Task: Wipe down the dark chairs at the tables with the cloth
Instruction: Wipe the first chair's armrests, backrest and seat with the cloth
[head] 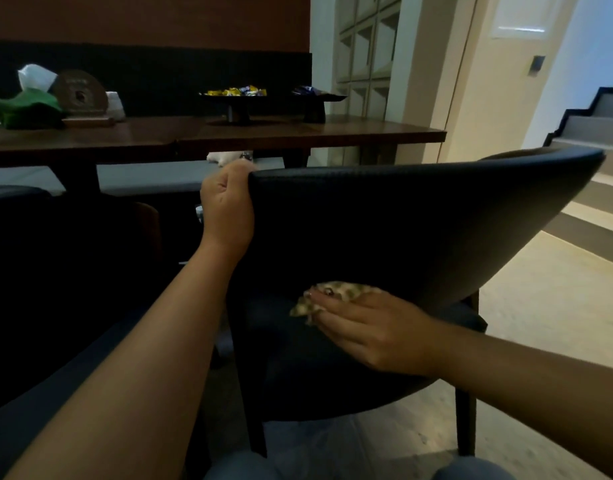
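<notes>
A dark chair (419,216) with a curved backrest stands right in front of me, its back facing me. My left hand (227,206) grips the left top corner of the backrest, fingers curled over the edge. My right hand (370,329) lies flat with straight fingers on a small patterned cloth (336,294), pressing it against the lower back of the chair. Most of the cloth is hidden under my fingers.
A dark wooden table (298,133) stands beyond the chair with two black stands of wrapped sweets (235,92), a tissue box (34,77), a green cloth (28,109) and a round plaque (80,93). Another dark chair (55,258) stands at the left. Stairs (596,126) rise at the right.
</notes>
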{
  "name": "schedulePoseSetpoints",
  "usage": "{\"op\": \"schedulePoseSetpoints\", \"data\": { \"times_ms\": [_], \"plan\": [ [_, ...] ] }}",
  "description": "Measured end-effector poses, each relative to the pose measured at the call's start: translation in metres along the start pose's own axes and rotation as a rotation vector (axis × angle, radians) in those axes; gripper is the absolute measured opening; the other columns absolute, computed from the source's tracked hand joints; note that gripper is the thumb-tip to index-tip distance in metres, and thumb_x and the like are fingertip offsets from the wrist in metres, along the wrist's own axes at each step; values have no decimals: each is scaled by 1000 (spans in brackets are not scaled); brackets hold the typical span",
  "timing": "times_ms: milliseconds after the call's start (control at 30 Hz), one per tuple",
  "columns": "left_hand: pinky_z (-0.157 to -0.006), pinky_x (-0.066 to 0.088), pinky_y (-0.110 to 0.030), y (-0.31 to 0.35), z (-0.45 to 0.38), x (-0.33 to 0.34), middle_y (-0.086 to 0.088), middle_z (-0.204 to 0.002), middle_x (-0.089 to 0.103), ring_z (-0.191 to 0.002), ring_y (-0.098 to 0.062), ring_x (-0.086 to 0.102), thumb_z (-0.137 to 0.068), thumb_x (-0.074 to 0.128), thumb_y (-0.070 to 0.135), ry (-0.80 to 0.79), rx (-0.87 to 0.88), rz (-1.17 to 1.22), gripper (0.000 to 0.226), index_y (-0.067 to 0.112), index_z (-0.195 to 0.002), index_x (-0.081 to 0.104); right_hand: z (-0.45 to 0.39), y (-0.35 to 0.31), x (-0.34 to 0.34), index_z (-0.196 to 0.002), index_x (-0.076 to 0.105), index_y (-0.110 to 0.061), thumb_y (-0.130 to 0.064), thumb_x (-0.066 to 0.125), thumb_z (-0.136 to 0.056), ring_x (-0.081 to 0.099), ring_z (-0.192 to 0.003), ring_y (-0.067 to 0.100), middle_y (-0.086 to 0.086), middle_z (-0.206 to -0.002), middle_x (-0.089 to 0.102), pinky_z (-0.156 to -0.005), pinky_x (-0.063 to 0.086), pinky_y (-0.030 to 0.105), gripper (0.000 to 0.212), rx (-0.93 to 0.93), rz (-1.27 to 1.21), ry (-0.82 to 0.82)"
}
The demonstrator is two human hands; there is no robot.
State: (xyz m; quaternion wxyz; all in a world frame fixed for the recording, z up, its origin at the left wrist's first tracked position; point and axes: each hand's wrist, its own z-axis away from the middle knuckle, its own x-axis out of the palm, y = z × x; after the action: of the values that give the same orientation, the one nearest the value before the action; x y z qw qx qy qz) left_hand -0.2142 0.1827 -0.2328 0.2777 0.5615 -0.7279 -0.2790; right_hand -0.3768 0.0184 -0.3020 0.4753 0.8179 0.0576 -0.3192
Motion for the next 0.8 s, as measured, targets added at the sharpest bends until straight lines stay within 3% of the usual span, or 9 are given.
{"op": "schedulePoseSetpoints", "data": {
  "times_ms": [67, 167, 300, 367, 500, 567, 700, 800],
  "plan": [
    [-51, 36, -16, 2, 0, -1, 15, -47, 45, -50, -1, 40, -95, 42, 16, -10, -19, -17, 38, 19, -57, 46, 3, 8, -6, -106, 73, -5, -5, 55, -95, 54, -123, 30, 12, -116, 68, -90, 52, 35, 21, 22, -45, 38],
    [-51, 35, -17, 4, 1, -1, 14, -47, 44, -50, -2, 39, -93, 44, 17, -14, -27, -35, 37, 18, -56, 45, 2, 40, -33, -121, 62, -2, -3, 58, -95, 48, -128, 33, 18, -126, 60, -103, 45, 44, 27, 182, -12, 278],
    [-51, 34, -21, 9, 4, 3, -3, -56, 40, -51, -7, 39, -85, 45, 26, 26, -56, -25, 31, 10, -59, 48, 6, 55, -41, -126, 54, -1, -3, 65, -90, 47, -129, 35, 19, -130, 55, -110, 36, 47, 37, 345, 71, 458],
    [-50, 35, -18, 10, 6, 6, -3, -55, 40, -49, -3, 39, -90, 45, 21, 67, -63, -30, 34, 11, -58, 47, 13, 32, -20, -121, 61, -3, -4, 64, -90, 48, -128, 32, 17, -127, 58, -107, 40, 42, 31, 291, 29, 405],
    [-51, 36, -15, 14, 5, 6, -6, -58, 41, -48, 0, 41, -97, 41, 8, 82, -66, -98, 36, 6, -63, 52, 30, 3, 4, -103, 75, -7, -11, 68, -87, 54, -123, 26, 7, -115, 69, -81, 54, 31, 18, 64, -61, 106],
    [-51, 37, -18, 17, 4, 4, -8, -57, 42, -49, -5, 43, -97, 42, 8, 44, -75, -135, 37, 0, -63, 54, 32, 11, -3, -106, 73, -4, -8, 62, -91, 52, -125, 28, 11, -117, 68, -88, 52, 33, 18, 69, -113, 141],
    [-53, 36, -35, 34, 4, -2, -28, -61, 52, -56, -39, 45, -93, 44, 24, -101, 106, -328, 49, -16, -68, 56, 30, 54, -38, -123, 58, -4, -5, 62, -93, 47, -129, 31, 16, -129, 56, -108, 39, 43, 31, 281, 13, 427],
    [-50, 40, -38, 61, 12, 22, -19, -59, 55, -52, -31, 50, -92, 39, 35, -279, 306, -464, 51, -5, -68, 60, 28, 65, -44, -124, 54, -3, -6, 68, -89, 48, -127, 33, 16, -131, 53, -106, 41, 48, 38, 430, 58, 543]
  ]
}}
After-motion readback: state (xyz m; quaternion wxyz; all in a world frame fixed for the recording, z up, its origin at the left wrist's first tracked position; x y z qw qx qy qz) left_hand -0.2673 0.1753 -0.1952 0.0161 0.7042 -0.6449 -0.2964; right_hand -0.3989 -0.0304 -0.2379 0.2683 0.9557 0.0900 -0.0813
